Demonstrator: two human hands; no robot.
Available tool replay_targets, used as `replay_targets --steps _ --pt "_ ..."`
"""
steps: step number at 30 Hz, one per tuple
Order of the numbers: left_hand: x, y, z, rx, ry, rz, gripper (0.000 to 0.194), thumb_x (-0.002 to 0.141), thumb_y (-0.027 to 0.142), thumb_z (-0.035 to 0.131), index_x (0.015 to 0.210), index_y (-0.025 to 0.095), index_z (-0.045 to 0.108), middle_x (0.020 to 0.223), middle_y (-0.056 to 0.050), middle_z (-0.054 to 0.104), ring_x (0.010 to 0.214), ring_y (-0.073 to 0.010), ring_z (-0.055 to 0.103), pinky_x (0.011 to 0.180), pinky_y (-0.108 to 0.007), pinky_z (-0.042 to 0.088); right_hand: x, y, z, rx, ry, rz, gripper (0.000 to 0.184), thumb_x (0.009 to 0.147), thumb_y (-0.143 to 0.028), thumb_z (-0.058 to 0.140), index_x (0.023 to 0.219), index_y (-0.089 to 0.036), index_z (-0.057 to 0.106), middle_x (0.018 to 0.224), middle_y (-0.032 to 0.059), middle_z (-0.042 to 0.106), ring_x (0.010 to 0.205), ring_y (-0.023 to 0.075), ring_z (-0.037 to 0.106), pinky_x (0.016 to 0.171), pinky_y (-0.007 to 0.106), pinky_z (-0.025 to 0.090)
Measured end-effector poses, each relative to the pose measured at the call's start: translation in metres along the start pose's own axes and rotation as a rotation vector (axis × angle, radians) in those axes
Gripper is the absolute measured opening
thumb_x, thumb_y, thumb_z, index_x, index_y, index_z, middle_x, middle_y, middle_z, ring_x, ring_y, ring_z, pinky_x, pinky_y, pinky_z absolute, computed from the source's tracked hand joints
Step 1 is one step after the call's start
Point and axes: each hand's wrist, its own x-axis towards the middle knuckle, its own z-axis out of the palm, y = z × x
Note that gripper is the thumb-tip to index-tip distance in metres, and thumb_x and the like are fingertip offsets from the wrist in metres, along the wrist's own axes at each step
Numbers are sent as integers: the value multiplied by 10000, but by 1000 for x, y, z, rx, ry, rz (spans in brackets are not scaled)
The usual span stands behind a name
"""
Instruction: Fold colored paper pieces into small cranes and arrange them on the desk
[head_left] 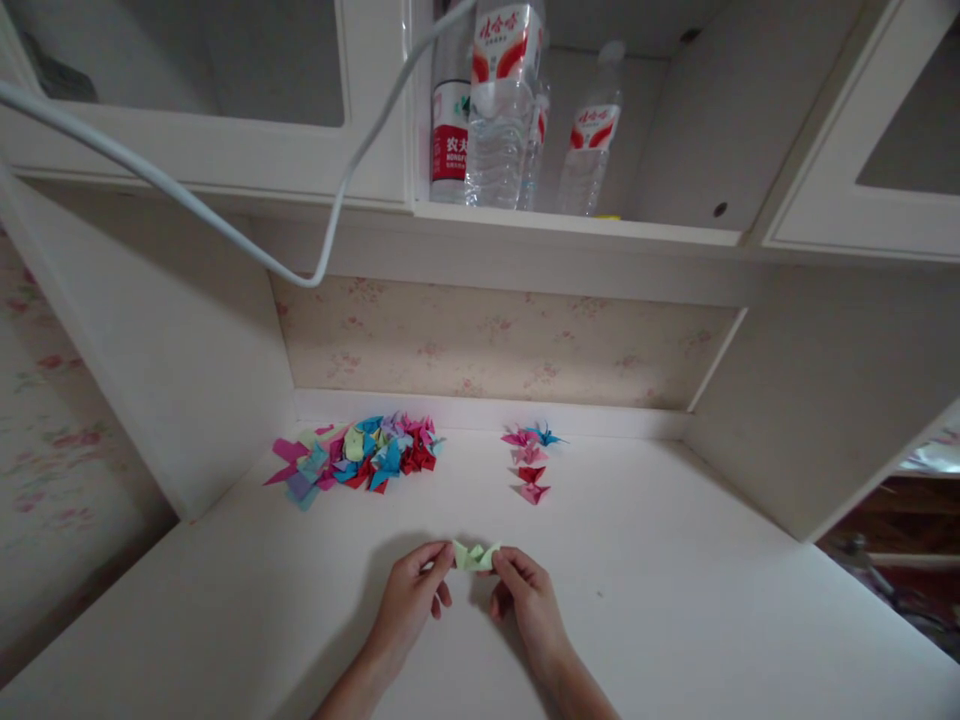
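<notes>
A pale green folded paper piece (pixel 475 557), shaped like a small crane or boat with a raised middle, is stretched between my two hands just above the white desk (pixel 645 620). My left hand (pixel 411 592) pinches its left tip between thumb and forefinger. At the other end, my right hand (pixel 531 598) grips the right tip the same way, its remaining fingers curled beneath. Beyond my hands, a short column of folded paper cranes (pixel 533 493) in pink, red and blue stands on the desk.
To the far left lies a heap of colourful folded paper (pixel 386 458). Overhead, a shelf (pixel 577 228) holds water bottles (pixel 501 130), and a white cable (pixel 217 222) hangs across the upper left. Side panels (pixel 840 400) and a flowered back wall (pixel 480 345) enclose the desk.
</notes>
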Motion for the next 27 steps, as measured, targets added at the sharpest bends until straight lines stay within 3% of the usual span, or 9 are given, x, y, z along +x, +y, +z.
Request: replay_targets --steps 7,12,17,27 --pt "0 -5 -1 -4 -12 11 437 730 521 608 931 136 665 761 -31 637 452 -85 522 362 -181 353 0 -1 -1 -27 -2 18 383 792 -510 593 755 -131 630 576 16 587 387 89 476 392 206 344" --pt "-1 -3 -1 -15 -5 6 418 742 492 605 928 123 667 757 -36 641 443 -75 513 371 -180 348 1 2 -2 -37 -7 12 381 792 -507 592 742 -130 624 572 10 581 373 80 461 379 202 329" --pt "-1 -3 0 -31 -7 6 410 731 484 616 919 124 672 760 -37 641 445 -75 510 370 -178 343 0 1 -3 -67 5 -11 358 807 -490 578 759 -137 616 723 36 626 389 63 456 370 198 310" --pt "-3 0 0 -12 -18 19 394 760 473 592 900 114 669 692 -21 616 434 -66 469 374 -173 322 0 0 -2 -91 7 -10 340 829 -466 562 747 -138 603 658 7 579 401 56 416 384 204 282"
